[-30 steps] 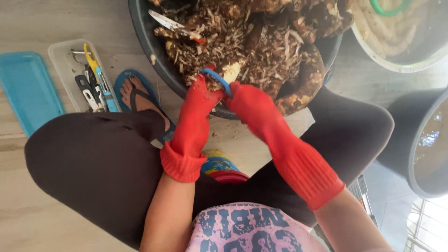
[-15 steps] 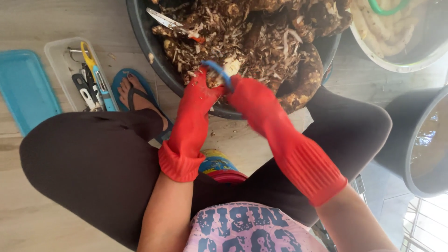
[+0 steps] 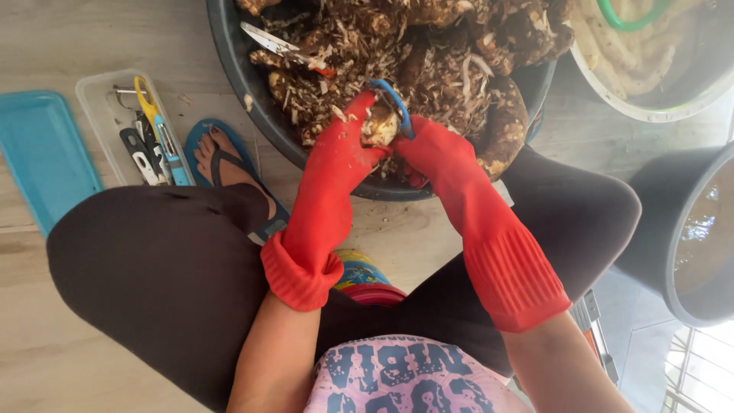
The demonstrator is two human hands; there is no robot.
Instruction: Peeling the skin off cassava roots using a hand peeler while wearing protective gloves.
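Both of my hands wear long red rubber gloves. My left hand (image 3: 342, 150) grips a pale, partly peeled root (image 3: 380, 126) over the near rim of a big dark basin (image 3: 248, 103). My right hand (image 3: 434, 150) holds a blue-handled peeler (image 3: 397, 103) against the root's far side. The basin is heaped with brown muddy roots and peelings (image 3: 451, 61). A knife with a red handle (image 3: 277, 43) lies on the heap at the far left.
A clear tray of peelers and tools (image 3: 145, 138) and a blue lid (image 3: 42, 157) lie on the wooden floor at left. My foot in a blue sandal (image 3: 229, 164) rests beside the basin. A white bowl of peeled roots (image 3: 650, 53) stands far right, a dark bucket of water (image 3: 699, 237) at right.
The peeler has kept working over the root between my hands, with the root's pale side now showing more. My hands stay over the basin's near rim.
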